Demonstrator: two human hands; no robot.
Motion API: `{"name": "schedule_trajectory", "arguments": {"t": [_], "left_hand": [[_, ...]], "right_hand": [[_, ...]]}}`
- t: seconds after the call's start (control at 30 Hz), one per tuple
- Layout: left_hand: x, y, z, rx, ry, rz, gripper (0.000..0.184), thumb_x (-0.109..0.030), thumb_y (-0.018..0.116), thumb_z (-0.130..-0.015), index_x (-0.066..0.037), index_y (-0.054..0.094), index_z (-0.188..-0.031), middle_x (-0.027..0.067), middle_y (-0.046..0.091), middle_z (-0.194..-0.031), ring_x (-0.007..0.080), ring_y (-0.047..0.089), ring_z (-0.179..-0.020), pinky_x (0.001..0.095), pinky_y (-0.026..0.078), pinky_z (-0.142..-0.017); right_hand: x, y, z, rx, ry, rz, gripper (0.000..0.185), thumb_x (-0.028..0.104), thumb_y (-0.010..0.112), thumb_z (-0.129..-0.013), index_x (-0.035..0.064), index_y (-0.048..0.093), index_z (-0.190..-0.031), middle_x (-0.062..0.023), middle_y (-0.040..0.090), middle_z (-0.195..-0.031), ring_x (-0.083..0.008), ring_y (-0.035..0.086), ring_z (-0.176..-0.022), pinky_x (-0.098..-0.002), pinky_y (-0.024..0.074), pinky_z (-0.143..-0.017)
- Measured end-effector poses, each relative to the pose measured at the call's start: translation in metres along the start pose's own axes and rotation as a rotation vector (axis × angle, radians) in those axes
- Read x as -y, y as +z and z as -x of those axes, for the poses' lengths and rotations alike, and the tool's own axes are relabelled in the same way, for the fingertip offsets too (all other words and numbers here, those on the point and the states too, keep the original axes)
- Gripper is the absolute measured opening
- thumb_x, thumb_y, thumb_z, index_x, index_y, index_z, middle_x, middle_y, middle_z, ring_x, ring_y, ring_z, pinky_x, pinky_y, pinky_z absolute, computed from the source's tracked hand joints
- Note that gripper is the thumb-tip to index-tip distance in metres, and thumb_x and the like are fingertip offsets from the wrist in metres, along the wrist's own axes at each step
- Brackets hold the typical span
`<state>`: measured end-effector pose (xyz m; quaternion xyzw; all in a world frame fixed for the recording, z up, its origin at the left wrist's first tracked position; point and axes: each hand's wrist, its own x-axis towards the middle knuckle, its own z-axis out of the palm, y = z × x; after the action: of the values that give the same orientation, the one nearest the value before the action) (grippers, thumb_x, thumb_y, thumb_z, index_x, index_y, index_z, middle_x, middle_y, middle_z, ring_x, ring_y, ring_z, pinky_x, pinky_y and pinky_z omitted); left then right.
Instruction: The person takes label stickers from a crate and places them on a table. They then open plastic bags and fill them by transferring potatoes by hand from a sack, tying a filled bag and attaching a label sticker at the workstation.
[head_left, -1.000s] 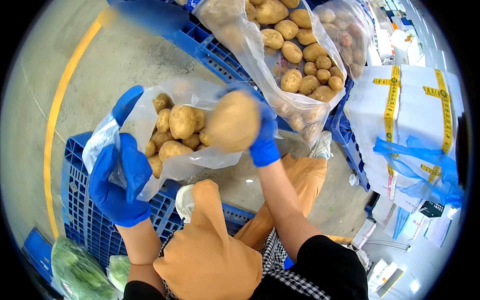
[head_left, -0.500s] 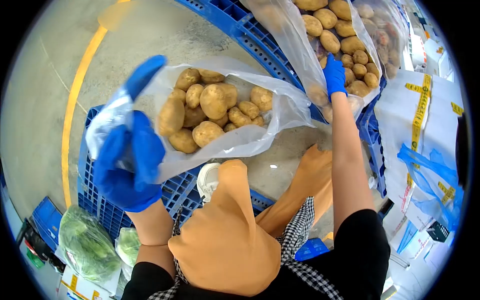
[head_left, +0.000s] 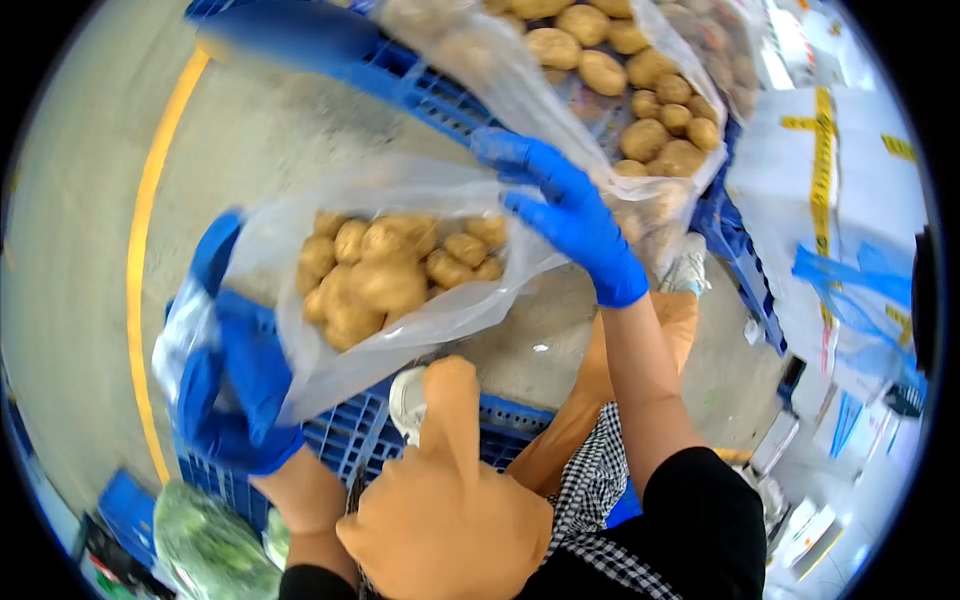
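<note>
A clear plastic bag (head_left: 395,348) of potatoes (head_left: 388,282) lies with its mouth open in the middle of the view. My left hand (head_left: 235,385), in a blue glove, is closed round crumpled plastic at the bag's left side. The blue-gloved right hand (head_left: 575,215) is at the bag's right rim, fingers and thumb apart; whether they touch the film is not clear. Beyond it, a larger plastic bag (head_left: 555,110) holds more potatoes (head_left: 645,140), some big and some small.
Blue plastic pallets (head_left: 345,440) are below the nearer bag and along the back (head_left: 440,95). Bagged leafy vegetables (head_left: 210,540) sit at lower left. White boxes (head_left: 770,190) with yellow tape and a blue plastic bag (head_left: 860,275) are at right. A yellow line (head_left: 150,220) marks the floor.
My right hand has left the potatoes in the larger bag and come back to the nearer bag's right rim, empty. My left hand still grips the plastic.
</note>
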<state>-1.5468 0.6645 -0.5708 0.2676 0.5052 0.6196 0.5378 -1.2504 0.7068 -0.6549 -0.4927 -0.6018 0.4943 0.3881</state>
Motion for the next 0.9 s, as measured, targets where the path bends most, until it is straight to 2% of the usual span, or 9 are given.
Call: {"name": "schedule_trajectory", "arguments": {"t": [0.07,0.17,0.27,0.37,0.43,0.57,0.7,0.83,0.9], "left_hand": [[-0.008,-0.005,0.000,0.143,-0.039,0.057,0.048,-0.016,0.039,-0.086,0.009,0.030,-0.126,-0.0005,0.041,-0.060,0.0043,0.038,-0.047,0.0146,0.032,-0.045],[-0.011,-0.007,0.006,0.299,-0.074,0.325,0.052,-0.011,0.037,-0.089,0.009,0.023,-0.135,-0.0058,0.033,-0.059,-0.0008,0.030,-0.045,0.0124,0.028,-0.044],[-0.001,-0.025,0.004,0.095,-0.015,0.104,0.054,-0.009,0.038,-0.089,0.008,0.020,-0.136,-0.0061,0.031,-0.059,-0.0007,0.029,-0.044,0.0134,0.026,-0.042],[-0.003,-0.014,0.001,0.010,-0.128,0.249,0.057,-0.011,0.038,-0.088,0.006,0.014,-0.138,-0.0029,0.037,-0.058,0.0014,0.031,-0.043,0.0154,0.030,-0.044],[-0.007,-0.007,0.000,0.044,-0.186,0.269,0.062,-0.018,0.036,-0.088,0.002,0.008,-0.140,0.0017,0.048,-0.059,0.0039,0.036,-0.041,0.0179,0.039,-0.052],[-0.005,0.011,0.001,0.262,-0.148,0.353,0.061,-0.015,0.037,-0.089,0.005,0.007,-0.138,-0.0015,0.040,-0.055,0.0024,0.030,-0.039,0.0147,0.029,-0.039],[-0.008,0.012,0.005,0.307,-0.155,0.431,0.061,-0.013,0.040,-0.090,0.006,0.008,-0.138,-0.0035,0.033,-0.053,0.0002,0.028,-0.039,0.0139,0.025,-0.035],[-0.014,0.006,0.008,0.286,-0.215,0.657,0.069,-0.007,0.047,-0.085,0.007,0.003,-0.137,0.0005,0.036,-0.051,0.0047,0.031,-0.034,0.0162,0.030,-0.033],[-0.013,-0.002,0.004,0.427,-0.190,0.672,0.067,-0.008,0.045,-0.086,0.007,0.004,-0.137,0.0015,0.037,-0.051,0.0057,0.030,-0.032,0.0164,0.030,-0.032]], "right_hand": [[-0.011,-0.037,-0.009,-0.341,-0.024,0.020,0.026,0.007,0.058,-0.080,0.0023,0.058,-0.106,-0.0060,0.061,-0.097,-0.0181,0.057,-0.087,-0.0301,0.0458,-0.078],[-0.023,-0.098,0.001,-0.532,-0.097,0.619,0.025,0.001,0.054,-0.080,0.0034,0.058,-0.104,-0.0092,0.060,-0.093,-0.0187,0.057,-0.083,-0.0282,0.0448,-0.076],[-0.073,-0.120,0.057,-0.024,0.073,0.804,0.023,0.000,0.054,-0.077,0.0049,0.058,-0.099,-0.0123,0.059,-0.092,-0.0248,0.058,-0.081,-0.0309,0.0454,-0.075],[-0.015,-0.091,0.079,0.040,0.235,1.114,0.021,0.011,0.060,-0.074,0.0058,0.057,-0.095,-0.0112,0.057,-0.092,-0.0290,0.056,-0.086,-0.0360,0.0453,-0.073],[-0.036,-0.096,0.101,0.026,0.101,1.141,0.025,0.018,0.061,-0.074,0.0071,0.055,-0.096,-0.0105,0.055,-0.092,-0.0291,0.054,-0.088,-0.0381,0.0437,-0.074],[-0.047,-0.122,0.092,-0.239,0.098,1.210,0.038,0.024,0.063,-0.073,0.0092,0.050,-0.106,-0.0105,0.054,-0.098,-0.0290,0.052,-0.091,-0.0399,0.0414,-0.079],[-0.075,-0.144,0.078,0.009,-0.107,1.406,0.027,0.030,0.060,-0.076,0.0096,0.056,-0.093,-0.0111,0.057,-0.086,-0.0287,0.053,-0.088,-0.0411,0.0397,-0.079],[-0.072,-0.157,0.054,0.012,0.192,1.353,0.024,0.031,0.055,-0.080,0.0110,0.062,-0.069,-0.0116,0.060,-0.066,-0.0301,0.058,-0.062,-0.0417,0.0434,-0.057],[-0.047,-0.186,-0.004,-0.099,-0.143,1.580,0.033,0.034,0.052,-0.084,0.0086,0.062,-0.066,-0.0127,0.060,-0.063,-0.0273,0.056,-0.052,-0.0401,0.0418,-0.048]]}}
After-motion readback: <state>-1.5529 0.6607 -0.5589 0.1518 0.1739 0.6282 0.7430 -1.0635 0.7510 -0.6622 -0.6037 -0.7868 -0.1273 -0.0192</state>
